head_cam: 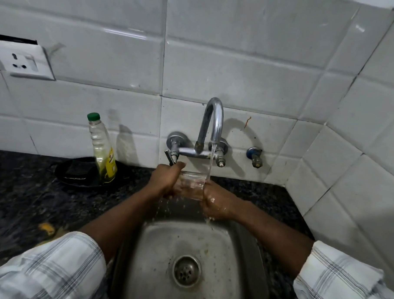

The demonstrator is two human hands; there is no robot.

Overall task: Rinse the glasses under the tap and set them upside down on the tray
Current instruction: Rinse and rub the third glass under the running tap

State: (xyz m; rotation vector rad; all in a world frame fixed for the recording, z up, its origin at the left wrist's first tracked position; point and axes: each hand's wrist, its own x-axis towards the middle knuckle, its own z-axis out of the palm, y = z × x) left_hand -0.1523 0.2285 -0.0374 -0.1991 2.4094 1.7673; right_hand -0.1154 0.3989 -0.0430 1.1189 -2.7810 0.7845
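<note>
You are at the rinse step. Your left hand (165,182) and right hand (214,204) both grip one clear glass (191,183) above the far edge of the sink (151,242), beneath the running tap (213,118). Next, drain it, invert it, and locate the tray, not identifiable here.

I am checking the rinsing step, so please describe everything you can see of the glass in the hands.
The glass is a clear, plain tumbler, wet and see-through. It is held above the sink between both hands: the left hand grips its left side, the right hand its right side and bottom. The water stream from the tap falls on its right edge. Its rim seems to face up.
</note>
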